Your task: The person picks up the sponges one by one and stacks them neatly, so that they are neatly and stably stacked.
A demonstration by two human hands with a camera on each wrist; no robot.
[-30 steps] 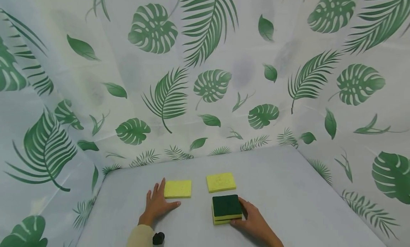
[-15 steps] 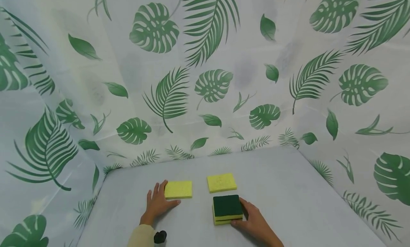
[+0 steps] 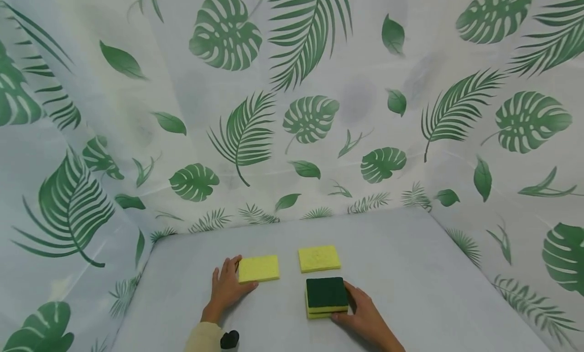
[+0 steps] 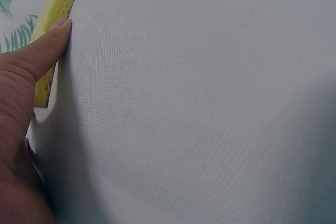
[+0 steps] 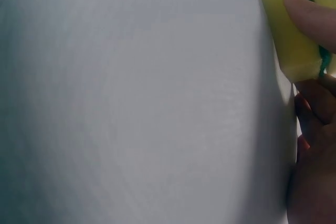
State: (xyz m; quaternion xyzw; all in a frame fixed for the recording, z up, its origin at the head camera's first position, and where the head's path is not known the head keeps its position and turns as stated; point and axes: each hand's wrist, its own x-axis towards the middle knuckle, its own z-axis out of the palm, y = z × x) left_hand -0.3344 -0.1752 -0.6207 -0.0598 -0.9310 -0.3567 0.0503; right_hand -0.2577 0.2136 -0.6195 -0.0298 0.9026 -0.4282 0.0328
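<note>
Since the frame half a second ago, the thumb of the left hand [image 3: 226, 289] has moved in to the near edge of the left yellow sponge [image 3: 259, 269]; the right hand [image 3: 367, 316] looks to have kept its place. That left hand now spans the narrow end of its sponge — thumb at the near edge, index finger by the far corner — in what looks like a light pinch. The right hand holds a green-topped stack of two scouring sponges [image 3: 326, 293], its thumb pressed over the green layer between the yellow ones. Behind the stack, apart from it, the right yellow sponge [image 3: 319, 258] lies untouched on the worktop [image 3: 401, 271].

Judging by the grips, the step in hand is securing the left yellow sponge while the stack is kept steady. A next move would call for firming the left pinch before any lifting, with both stacked layers kept aligned. Whether the left yellow sponge has a green underside cannot be told.
</note>
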